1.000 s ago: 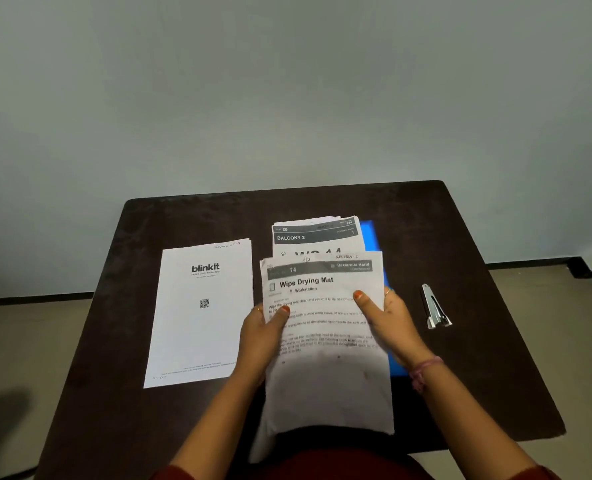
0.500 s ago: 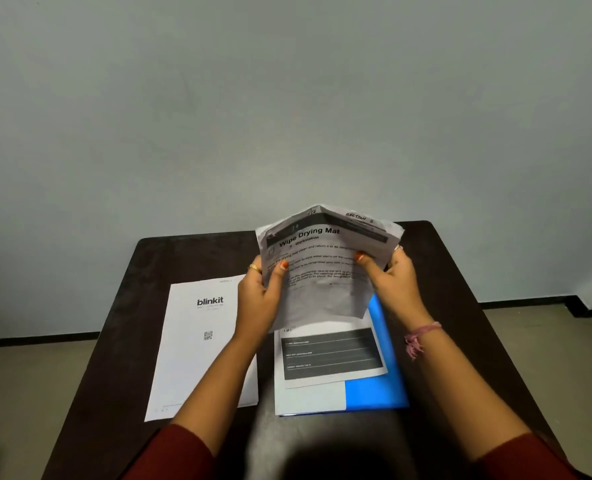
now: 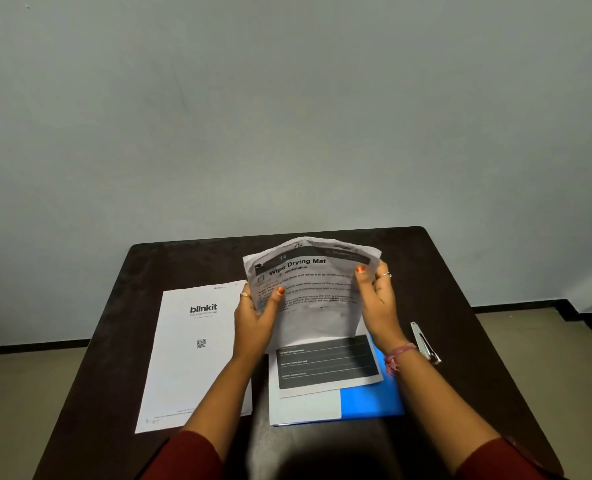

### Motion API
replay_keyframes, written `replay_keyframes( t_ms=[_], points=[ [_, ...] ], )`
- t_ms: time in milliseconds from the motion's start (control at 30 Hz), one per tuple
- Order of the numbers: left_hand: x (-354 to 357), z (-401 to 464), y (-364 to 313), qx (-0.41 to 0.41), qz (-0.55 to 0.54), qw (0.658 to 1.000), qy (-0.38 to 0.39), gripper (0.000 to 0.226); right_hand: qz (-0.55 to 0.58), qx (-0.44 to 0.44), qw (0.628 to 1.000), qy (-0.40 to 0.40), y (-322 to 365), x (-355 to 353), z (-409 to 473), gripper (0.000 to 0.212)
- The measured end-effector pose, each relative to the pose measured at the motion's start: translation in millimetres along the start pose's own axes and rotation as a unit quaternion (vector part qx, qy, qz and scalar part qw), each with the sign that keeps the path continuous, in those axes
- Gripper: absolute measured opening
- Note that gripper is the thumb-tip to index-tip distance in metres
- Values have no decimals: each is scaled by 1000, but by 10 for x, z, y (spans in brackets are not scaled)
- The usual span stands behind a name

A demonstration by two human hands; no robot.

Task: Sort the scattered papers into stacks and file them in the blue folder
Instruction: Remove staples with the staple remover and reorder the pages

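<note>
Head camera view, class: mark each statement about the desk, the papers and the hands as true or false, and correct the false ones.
1. Both hands hold the "Wipe Drying Mat" sheet above the table. True: left hand, right hand.
2. The blinkit page lies on the blue folder. False: it lies on the table, left of the folder.
3. A metal clip lies right of the folder. True.
4. The folder is bare. False: papers lie on it.
</note>
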State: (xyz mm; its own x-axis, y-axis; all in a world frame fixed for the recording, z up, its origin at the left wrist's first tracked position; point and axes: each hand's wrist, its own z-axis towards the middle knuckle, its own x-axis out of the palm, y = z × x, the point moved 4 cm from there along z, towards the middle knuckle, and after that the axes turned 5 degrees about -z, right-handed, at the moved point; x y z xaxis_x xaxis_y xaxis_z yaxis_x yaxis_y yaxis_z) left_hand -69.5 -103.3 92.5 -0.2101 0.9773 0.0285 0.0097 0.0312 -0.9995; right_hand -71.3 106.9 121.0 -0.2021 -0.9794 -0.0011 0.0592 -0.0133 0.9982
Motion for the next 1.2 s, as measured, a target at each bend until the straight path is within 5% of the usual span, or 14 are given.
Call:
replay_keyframes(
  t_ms=[633, 933, 1200],
  points=[
    [43, 245, -373, -31, -61, 996, 48, 23, 51, -22, 998, -13, 337, -125, 349, 15],
    [31, 191, 202, -212, -42, 974, 70, 18, 71, 190, 979, 5, -253, -194, 404, 12],
    [-49, -24, 663, -356, -43, 920, 157, 15, 65, 329, 942, 11, -936, -371, 126, 14]
  ],
)
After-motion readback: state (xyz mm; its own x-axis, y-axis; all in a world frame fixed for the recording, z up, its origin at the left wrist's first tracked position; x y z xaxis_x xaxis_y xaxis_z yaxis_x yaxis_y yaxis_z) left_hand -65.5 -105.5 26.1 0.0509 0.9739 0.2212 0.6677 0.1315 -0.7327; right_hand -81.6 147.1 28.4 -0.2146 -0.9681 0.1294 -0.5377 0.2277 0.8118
